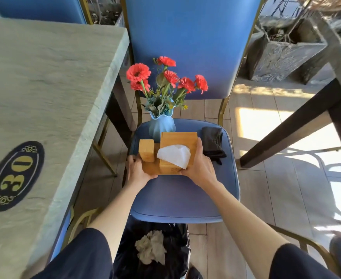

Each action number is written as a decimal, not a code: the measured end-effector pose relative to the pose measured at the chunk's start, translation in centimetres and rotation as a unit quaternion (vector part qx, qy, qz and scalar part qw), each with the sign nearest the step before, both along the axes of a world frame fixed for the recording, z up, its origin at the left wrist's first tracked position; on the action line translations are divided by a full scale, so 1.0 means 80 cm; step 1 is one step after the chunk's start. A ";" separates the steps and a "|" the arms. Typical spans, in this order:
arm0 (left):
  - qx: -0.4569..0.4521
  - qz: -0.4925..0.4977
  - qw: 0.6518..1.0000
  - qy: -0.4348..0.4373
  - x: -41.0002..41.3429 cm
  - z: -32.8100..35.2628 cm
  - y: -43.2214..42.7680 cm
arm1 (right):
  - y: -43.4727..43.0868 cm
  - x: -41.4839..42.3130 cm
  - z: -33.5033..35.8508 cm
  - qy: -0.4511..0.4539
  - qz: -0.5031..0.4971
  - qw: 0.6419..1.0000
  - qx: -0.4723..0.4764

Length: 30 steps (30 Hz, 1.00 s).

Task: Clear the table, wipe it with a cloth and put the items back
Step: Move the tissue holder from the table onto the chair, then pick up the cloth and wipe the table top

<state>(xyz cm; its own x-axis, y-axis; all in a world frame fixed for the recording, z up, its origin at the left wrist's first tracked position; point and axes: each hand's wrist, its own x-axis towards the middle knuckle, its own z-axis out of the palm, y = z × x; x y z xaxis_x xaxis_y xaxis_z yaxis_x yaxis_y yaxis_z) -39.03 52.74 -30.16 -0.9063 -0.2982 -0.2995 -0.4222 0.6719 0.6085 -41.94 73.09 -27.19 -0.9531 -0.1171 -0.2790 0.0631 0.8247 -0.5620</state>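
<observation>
**Both hands on the tray, vase close behind**

The desk [44,77] lies well to the left of the hands, its top bare apart from a number plaque. The blue chair [175,194] carries everything else on its seat. The vase [161,127] of red flowers stands just beyond the hands, touching or nearly touching the back edge of the wooden tray [151,168].

The left hand [137,170] curls round the tray's left end. The right hand [199,166] grips its right front corner, thumb up along the tissue box [177,139]. The dark cloth [213,141] lies just right of the right hand.

A hasty or tilted lift could nudge the top-heavy vase over. The small wooden holder [146,150] by the left hand might also slide off, and the loose tissue [173,156] could snag.
</observation>
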 end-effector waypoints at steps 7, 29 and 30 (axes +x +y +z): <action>-0.007 0.168 0.986 -0.005 0.028 0.006 0.043 | 0.010 0.000 0.000 -0.043 0.012 0.999 -0.029; -0.022 -0.040 0.999 0.017 -0.095 0.023 0.276 | 0.111 -0.120 -0.033 -0.013 -0.118 0.992 -0.051; -0.037 -0.038 0.999 0.006 -0.102 0.014 0.274 | 0.109 -0.125 -0.038 -0.018 -0.118 0.991 -0.055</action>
<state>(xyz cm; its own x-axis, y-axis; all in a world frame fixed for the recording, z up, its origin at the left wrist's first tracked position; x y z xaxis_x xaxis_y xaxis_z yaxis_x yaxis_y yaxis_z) -47.23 74.70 -29.03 -0.9303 -0.2503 -0.2680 -0.3618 0.7450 0.5604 -51.94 81.82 -30.21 -0.9472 0.0753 -0.3116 0.2682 0.7185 -0.6417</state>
